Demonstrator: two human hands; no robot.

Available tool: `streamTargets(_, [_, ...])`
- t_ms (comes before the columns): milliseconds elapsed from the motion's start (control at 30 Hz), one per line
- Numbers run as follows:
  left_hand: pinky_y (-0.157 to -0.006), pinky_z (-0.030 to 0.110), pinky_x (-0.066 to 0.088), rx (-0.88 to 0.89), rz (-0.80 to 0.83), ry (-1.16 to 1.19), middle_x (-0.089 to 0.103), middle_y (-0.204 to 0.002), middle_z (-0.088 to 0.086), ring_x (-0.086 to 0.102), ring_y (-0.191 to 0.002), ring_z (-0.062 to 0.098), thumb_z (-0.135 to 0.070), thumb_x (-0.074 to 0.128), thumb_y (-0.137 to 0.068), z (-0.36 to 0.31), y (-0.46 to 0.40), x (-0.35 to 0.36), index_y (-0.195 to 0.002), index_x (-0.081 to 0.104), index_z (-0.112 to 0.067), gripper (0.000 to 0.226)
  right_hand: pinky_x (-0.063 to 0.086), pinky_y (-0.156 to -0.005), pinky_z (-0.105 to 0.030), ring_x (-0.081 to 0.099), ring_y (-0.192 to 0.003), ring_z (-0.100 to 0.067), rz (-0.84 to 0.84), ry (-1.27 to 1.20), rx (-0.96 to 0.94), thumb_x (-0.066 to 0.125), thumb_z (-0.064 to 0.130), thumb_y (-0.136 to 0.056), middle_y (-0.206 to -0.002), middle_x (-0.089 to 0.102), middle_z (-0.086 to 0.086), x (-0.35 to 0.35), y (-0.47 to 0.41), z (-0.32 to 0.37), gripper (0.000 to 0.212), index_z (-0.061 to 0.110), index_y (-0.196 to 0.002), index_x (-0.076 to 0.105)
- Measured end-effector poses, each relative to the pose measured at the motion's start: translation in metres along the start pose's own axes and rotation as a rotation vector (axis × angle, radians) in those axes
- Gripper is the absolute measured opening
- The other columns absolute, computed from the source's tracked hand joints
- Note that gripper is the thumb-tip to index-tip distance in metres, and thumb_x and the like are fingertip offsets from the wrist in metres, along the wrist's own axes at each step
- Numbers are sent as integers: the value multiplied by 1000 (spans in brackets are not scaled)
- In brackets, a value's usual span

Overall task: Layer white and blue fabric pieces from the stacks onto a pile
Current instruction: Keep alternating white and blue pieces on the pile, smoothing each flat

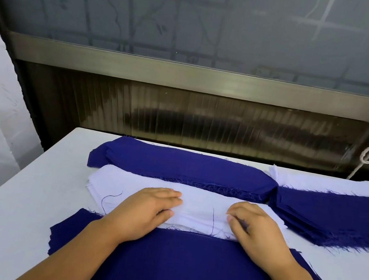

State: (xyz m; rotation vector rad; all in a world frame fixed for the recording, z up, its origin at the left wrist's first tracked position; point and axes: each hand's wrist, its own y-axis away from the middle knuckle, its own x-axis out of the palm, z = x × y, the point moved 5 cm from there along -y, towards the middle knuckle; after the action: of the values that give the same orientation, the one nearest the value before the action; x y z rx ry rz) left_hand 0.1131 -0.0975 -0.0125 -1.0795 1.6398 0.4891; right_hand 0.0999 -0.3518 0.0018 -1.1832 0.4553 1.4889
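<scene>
Head view: white stack [201, 204] under both hands' fingers [168, 197].

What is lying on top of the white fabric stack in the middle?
Both hands rest on the white fabric stack: the left hand flat, the right hand with fingers curled. Loose blue threads lie there too. The fabric under the hands is hidden.

You get a single view — a wide-angle camera on your head, looking forward and down. It sits close over the counter [20, 197], with your forearms entering from the bottom edge, and faces the frosted window [199, 19] straight behind.
</scene>
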Motion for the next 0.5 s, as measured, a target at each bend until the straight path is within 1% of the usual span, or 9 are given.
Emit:
streamTargets(100, [-113, 12, 14, 3, -17, -32, 36, -149, -23, 26, -138, -6, -33, 45, -102, 0, -1, 0, -139, 50, -34, 38, 45, -83, -18, 53, -96, 1, -4, 10, -25, 56, 24, -96, -98, 60, 25, 1, 0, 1, 12, 27, -91, 67])
streamTargets(233, [-113, 17, 21, 10, -58, -46, 44, -145, -19, 33, -136, -3, -32, 50, -100, -3, -1, -2, -134, 57, -31, 35, 42, -77, -10, 53, -93, 3, -36, -37, -11, 64, 18, -91, -93, 61, 25, 0, 0, 2, 10, 27, -87, 66])
streamTargets(300, [-112, 18, 23, 16, -77, -50, 47, -143, -19, 37, -134, -2, -34, 52, -98, -4, 0, -3, -132, 59, -31, 34, 41, -75, -11, 53, -93, 2, -40, -76, 19, 67, 16, -89, -91, 61, 24, 0, 0, 2, 13, 28, -86, 65])
streamTargets(367, [-110, 16, 23, 26, -91, -56, 50, -140, -19, 39, -132, 0, -36, 55, -96, -5, 1, -4, -131, 60, -31, 36, 42, -76, -13, 54, -92, 0, -45, -134, 63, 69, 13, -86, -90, 61, 23, -2, 0, -1, 20, 32, -83, 62])
streamTargets(433, [-107, 15, 27, 44, -120, -62, 56, -134, -17, 45, -126, 2, -35, 59, -94, -7, 3, -7, -126, 64, -28, 33, 42, -77, -15, 55, -92, -3, -48, -191, 83, 68, 13, -86, -90, 62, 22, -4, 0, -1, 23, 34, -81, 61])
streamTargets(500, [-100, 19, 38, 73, -162, -66, 64, -120, -17, 52, -115, 5, -32, 60, -94, -12, 5, -12, -113, 71, -25, 23, 42, -78, -14, 57, -94, -3, -39, -226, 70, 63, 19, -91, -93, 62, 23, -5, 1, 1, 18, 35, -82, 61])
